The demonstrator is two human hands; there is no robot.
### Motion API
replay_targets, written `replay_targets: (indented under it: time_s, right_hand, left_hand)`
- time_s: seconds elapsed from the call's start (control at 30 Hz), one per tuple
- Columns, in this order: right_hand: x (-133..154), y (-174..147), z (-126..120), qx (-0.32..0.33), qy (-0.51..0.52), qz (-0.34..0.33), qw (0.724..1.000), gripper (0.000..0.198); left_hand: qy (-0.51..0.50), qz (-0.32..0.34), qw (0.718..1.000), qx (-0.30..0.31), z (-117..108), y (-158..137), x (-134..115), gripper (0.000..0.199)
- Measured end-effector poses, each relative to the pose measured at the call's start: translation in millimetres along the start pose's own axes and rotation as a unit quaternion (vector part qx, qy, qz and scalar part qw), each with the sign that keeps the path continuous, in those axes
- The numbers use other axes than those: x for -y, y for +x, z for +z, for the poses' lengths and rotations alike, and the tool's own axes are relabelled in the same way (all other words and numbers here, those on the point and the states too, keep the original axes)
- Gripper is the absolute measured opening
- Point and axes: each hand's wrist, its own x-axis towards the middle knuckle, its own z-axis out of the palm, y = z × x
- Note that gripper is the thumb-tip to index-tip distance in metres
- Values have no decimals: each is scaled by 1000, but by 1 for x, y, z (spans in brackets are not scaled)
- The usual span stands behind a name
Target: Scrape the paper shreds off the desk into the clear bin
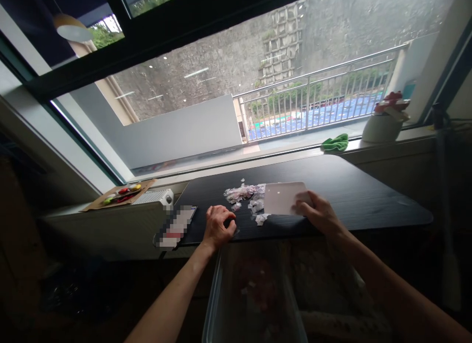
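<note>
On the dark table [354,185], a loose heap of small torn paper scraps [241,191] lies between my two hands. My right hand [313,208] grips a flat, pale rectangular card [282,198] by its right end. The left part of the card stands against the scraps and hides some of them. Left of the heap, near the front edge, my left hand [218,225] rests with loosely curled fingers. A gap shows between its thumb and fingertips, and I see nothing in it. Below the edge stands a clear plastic bin [214,299] with scraps inside.
A phone [179,227], blurred out, lies at the table's left end. Beyond it are a white radiator [157,198] and cardboard with colourful items [123,191]. A green cloth [335,142] and a pale jar with a red top [385,122] sit on the windowsill.
</note>
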Motion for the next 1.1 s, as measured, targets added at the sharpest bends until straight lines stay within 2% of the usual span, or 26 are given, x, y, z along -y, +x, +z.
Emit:
replay_targets:
  time_s: [0.17, 0.33, 0.47, 0.67, 0.8, 0.9, 0.97, 1.1]
  right_hand:
    - [-3, -1, 1, -70, 6, 21, 997, 18]
    - [-6, -8, -7, -109, 12, 18, 994, 19]
    - [-11, -19, -12, -94, -32, 8, 995, 20]
    - [-5, -40, -7, -27, -48, -17, 998, 19]
    - [8, -46, 4, -42, -46, -14, 998, 24]
    - [20, -46, 9, -23, -77, -18, 997, 24]
    - [27, -45, 6, -22, -126, -16, 992, 23]
    - [35, -44, -6, -62, -193, -30, 979, 22]
  left_hand:
    - [26, -2, 999, -21, 1, 0, 0, 11]
    - [44, -2, 999, -25, 2, 0, 1, 11]
    - [52, -9, 998, -20, 2, 1, -1, 12]
    - [64, -17, 998, -14, 2, 1, -5, 12]
    - [59, -18, 998, -15, 3, 1, -4, 10]
    - [53, -23, 998, -15, 4, 1, -4, 11]
    - [47, -25, 998, -17, 5, 1, -5, 10]
    - [35, -33, 999, -16, 5, 1, -7, 10]
